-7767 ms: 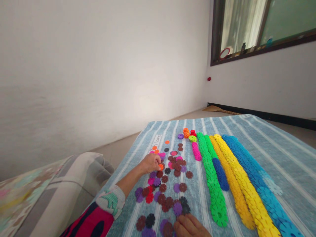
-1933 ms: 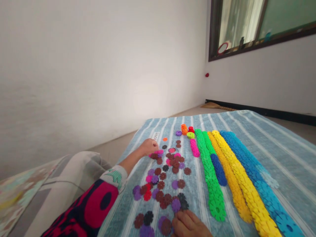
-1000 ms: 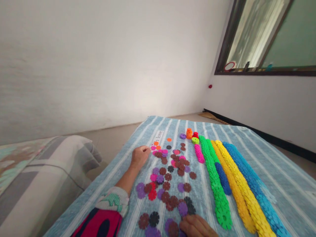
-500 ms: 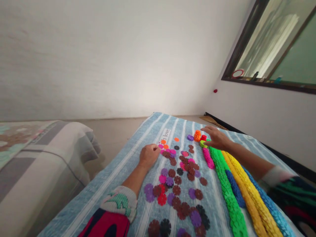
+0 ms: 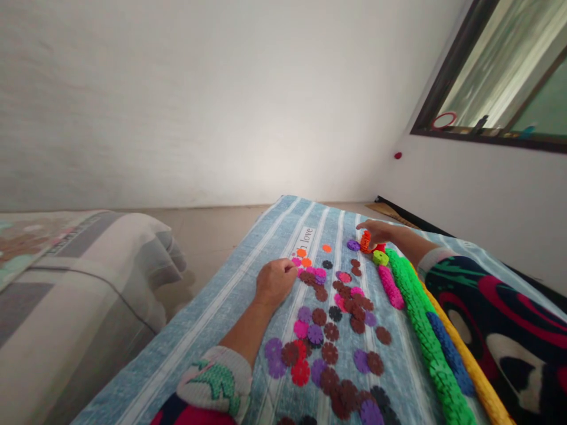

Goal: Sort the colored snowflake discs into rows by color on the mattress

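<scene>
My left hand (image 5: 275, 281) rests on the striped cloth with its fingers curled closed; whatever they hold, if anything, is hidden. Just past its fingertips lie pink discs (image 5: 296, 262) and orange discs (image 5: 305, 262) with notched edges. My right hand (image 5: 381, 231) reaches to the far side and closes round a short orange stack of discs (image 5: 365, 241), its index finger stretched beyond it. A purple disc piece (image 5: 353, 245) lies left of that stack. Close below the right hand are a lime-green stack (image 5: 380, 258) and a pink stack (image 5: 390, 287).
Many loose brown discs (image 5: 330, 353), with purple, red and black ones, spread over the blue striped cloth (image 5: 212, 330). Long green (image 5: 425, 330) and yellow (image 5: 476, 366) disc chains and a short blue chain (image 5: 449, 352) lie at right. A covered bed (image 5: 101, 295) stands at left.
My right hand has come down from beside the lime and red stacks onto the orange stack, its forearm swinging farther forward. My left hand keeps its place by the pink discs. The view shifted slightly.
</scene>
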`<state>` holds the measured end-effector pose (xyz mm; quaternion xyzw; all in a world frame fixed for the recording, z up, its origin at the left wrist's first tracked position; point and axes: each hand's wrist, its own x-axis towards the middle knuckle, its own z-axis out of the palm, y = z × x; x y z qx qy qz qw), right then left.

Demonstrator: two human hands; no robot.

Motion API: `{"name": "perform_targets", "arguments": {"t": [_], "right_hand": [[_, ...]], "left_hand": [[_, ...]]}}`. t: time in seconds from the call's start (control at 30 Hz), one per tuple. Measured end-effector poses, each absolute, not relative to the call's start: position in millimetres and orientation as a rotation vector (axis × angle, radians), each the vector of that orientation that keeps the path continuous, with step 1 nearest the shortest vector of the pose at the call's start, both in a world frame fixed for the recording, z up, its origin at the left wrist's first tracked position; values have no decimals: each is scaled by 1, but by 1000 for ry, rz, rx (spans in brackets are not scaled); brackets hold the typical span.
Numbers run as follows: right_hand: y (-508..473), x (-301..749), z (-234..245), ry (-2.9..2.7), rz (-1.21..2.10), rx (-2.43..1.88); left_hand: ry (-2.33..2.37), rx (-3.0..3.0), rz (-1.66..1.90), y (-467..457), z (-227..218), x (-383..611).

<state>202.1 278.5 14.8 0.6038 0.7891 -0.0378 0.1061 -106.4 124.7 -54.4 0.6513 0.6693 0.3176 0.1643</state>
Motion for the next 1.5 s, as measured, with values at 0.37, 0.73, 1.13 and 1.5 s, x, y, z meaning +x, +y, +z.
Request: {"name": "perform_targets", "arguments": {"t": [0.37, 0.73, 1.13, 1.5], "right_hand": [[277, 200, 10, 2219, -130, 1744], [272, 199, 8, 2246, 15, 1691], [270, 197, 14, 2281, 36, 1655], [279, 207, 12, 2370, -12, 1660]], "left_hand": [[1920, 1841, 877, 123, -52, -105], [1905, 1863, 895, 123, -53, -105], [1899, 1862, 897, 123, -51, -105], [1904, 1853, 889, 122, -49, -105]]}}
